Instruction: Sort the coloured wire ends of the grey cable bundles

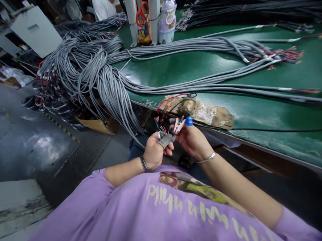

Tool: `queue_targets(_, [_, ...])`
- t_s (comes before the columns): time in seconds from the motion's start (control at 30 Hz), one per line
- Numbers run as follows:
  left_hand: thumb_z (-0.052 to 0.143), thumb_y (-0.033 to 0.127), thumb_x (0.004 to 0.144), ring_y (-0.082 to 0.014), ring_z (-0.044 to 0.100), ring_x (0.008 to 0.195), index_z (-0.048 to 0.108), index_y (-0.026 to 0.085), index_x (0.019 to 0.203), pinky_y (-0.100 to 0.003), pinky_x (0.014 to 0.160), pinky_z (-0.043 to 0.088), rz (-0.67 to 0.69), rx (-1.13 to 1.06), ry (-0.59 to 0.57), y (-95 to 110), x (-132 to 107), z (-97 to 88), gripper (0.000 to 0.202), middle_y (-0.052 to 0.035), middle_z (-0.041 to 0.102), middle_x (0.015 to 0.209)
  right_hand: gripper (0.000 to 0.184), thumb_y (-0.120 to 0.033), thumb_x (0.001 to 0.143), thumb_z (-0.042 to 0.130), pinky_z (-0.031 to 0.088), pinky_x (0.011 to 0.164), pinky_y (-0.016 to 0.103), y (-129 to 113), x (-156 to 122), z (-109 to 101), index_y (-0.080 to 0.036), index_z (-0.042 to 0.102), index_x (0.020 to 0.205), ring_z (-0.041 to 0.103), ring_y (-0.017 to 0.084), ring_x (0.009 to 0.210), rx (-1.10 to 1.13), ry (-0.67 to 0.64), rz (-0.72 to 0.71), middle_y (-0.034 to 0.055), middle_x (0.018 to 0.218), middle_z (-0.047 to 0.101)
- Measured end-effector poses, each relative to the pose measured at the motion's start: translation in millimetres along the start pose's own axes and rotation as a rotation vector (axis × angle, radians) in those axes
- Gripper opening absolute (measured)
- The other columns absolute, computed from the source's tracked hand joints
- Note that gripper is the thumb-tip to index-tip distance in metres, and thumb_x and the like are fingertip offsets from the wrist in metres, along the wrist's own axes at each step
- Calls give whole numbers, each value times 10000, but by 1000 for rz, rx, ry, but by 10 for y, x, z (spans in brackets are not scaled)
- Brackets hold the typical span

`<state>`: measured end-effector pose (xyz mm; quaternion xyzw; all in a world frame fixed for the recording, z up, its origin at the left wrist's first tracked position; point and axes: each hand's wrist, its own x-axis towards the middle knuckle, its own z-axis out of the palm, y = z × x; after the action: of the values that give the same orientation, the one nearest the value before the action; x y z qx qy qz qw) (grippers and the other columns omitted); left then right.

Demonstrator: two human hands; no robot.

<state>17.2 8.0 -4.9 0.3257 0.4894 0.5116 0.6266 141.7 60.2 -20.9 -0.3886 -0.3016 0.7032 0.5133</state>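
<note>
My left hand (154, 151) is closed at the front of my body, below the bench edge. A bundle of thin coloured wires (164, 129) fans out above its fingers. A grey wrap (166, 140) lies along the thumb side, and a white cover shows on one finger. Close on the right, my right hand (194, 140) pinches a pale pink clip (178, 126) beside the wire ends. A blue fingertip cover (189, 121) sits on one of its digits. The fingers partly hide where the wires and clip meet.
Many grey cables (98, 69) are heaped at the left and run across the green bench (164, 64). A taped cardboard piece (213, 114) lies at its front edge. Behind stand a lilac bottle (167, 22) and orange-handled scissors (142, 14). A person (104, 2) is at the back.
</note>
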Motion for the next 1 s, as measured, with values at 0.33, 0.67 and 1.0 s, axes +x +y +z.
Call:
queue_targets(0.33, [694, 483, 709, -51, 477, 368, 536, 171, 727, -170, 368, 267, -6, 48, 12, -55, 22, -23, 350, 42, 577, 546, 461, -692, 699, 679, 491, 563, 285, 51, 54, 35, -236, 659, 764, 607, 168, 650, 123, 19, -38, 15, 711, 670])
queue_targets(0.67, [723, 496, 677, -58, 481, 368, 530, 172, 733, -173, 367, 290, -7, 28, 1, -125, -42, -136, 380, 44, 586, 550, 433, -576, 643, 792, 451, 552, 284, 44, -236, 34, -185, 686, 795, 563, 141, 550, -68, -260, 91, 11, 644, 640])
queue_targets(1.0, [746, 493, 655, -80, 517, 410, 551, 166, 719, -185, 403, 358, -49, 166, -158, -121, -46, -239, 386, 24, 591, 530, 335, -514, 639, 810, 442, 564, 285, -22, -333, 71, -203, 689, 664, 531, 142, 551, -341, -201, -45, 1, 575, 637])
